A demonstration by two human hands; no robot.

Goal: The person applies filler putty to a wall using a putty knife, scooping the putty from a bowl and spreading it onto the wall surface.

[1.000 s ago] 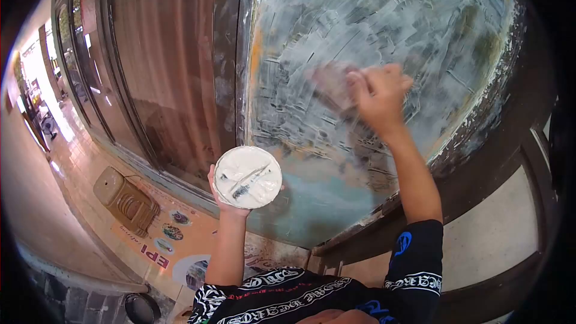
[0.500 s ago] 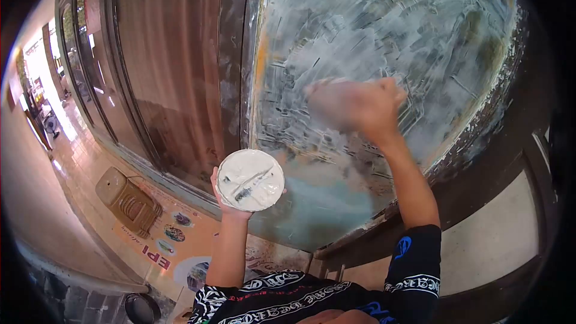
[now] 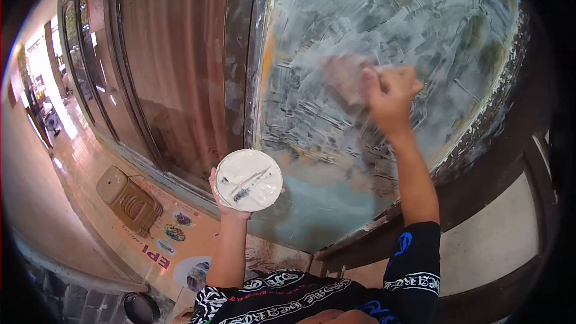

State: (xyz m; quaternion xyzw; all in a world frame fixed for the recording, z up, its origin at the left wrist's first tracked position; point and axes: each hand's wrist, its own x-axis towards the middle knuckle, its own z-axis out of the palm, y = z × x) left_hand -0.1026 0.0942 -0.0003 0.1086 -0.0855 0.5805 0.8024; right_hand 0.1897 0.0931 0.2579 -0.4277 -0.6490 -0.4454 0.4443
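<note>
My left hand (image 3: 233, 209) is wrapped round a tub of white putty (image 3: 248, 180) and holds it up from below, its open top facing me. Across the putty's surface run a ridge and a few dark marks. My right hand (image 3: 390, 93) grips a scraper (image 3: 349, 78), whose blade is smeared by motion against the wall (image 3: 336, 27). Thin whitish streaks of putty cover much of that blue-green wall; its lower part shows smoother paint.
Left of the wall stands a dark-framed window with a curtain (image 3: 174, 54). A brown plastic stool (image 3: 129, 201) rests on a printed banner (image 3: 183, 246) on the floor. A round black container (image 3: 141, 308) sits at lower left. Brown panelling (image 3: 498, 234) lies to the right.
My right hand has moved up and slightly right along the wall with the scraper. The tub in my left hand stays nearly where it was.
</note>
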